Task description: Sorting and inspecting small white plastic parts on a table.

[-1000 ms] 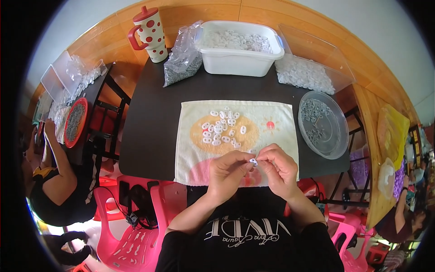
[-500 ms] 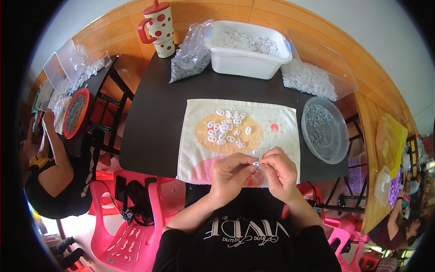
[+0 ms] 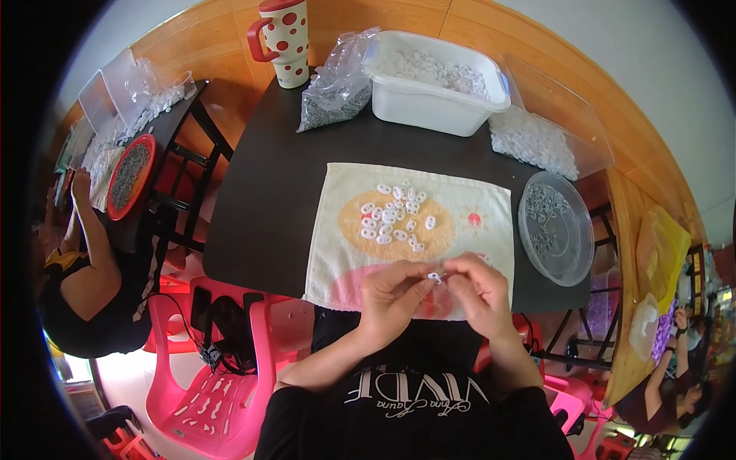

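Where fingertips meet, left hand (image 3: pixel 391 300), right hand (image 3: pixel 480 295), small white plastic piece (image 3: pixel 434 277); fluffy towel (image 3: pixel 345 230)

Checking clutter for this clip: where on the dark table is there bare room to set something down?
Bare: the dark table left of the towel, below the spotted mug. Crowded: the far edge with bag and white tub, and the right by the clear dish.

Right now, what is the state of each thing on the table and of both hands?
Left hand: pinching a small white piece.
Right hand: pinching the same piece.
Towel: spread flat, white pieces loose on it.
White tub: open, filled with pieces.
Round clear dish: open, partly filled.
Mug: upright, lid on.
Plastic bag: filled, slumped.
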`<state>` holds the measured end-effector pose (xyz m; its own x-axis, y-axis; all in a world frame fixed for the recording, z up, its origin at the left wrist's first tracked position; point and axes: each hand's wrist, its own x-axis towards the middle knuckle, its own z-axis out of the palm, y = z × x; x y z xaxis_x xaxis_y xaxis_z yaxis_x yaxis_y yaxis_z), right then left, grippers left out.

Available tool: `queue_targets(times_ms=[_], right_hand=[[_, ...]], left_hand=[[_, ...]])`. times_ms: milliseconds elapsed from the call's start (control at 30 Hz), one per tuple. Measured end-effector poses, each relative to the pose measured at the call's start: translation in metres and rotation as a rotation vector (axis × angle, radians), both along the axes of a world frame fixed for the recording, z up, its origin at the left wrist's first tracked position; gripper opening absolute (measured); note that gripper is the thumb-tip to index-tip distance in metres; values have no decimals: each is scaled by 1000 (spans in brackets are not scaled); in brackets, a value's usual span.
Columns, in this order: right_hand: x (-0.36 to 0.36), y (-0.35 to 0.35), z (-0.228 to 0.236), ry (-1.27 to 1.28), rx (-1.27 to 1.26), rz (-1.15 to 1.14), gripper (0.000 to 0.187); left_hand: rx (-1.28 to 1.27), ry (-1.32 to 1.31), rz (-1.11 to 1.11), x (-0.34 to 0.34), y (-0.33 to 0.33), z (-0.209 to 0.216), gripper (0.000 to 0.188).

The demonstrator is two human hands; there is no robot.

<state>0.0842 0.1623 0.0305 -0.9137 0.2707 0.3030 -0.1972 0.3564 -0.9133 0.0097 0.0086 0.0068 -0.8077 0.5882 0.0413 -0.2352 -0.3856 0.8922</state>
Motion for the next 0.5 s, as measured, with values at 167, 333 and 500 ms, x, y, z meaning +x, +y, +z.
queue_targets(times_ms=[167,333,500], right_hand=[[0,22,17,-13,145,-224,11],[-6,15,1,54,531,-162,14],[-23,-10,3,20,833,-57,22]], left_hand=[[-2,108,103,-17,-17,0,27],[-49,86,208,-32,-38,-6,25],[-52,35,177,-29,-38,-9,24]])
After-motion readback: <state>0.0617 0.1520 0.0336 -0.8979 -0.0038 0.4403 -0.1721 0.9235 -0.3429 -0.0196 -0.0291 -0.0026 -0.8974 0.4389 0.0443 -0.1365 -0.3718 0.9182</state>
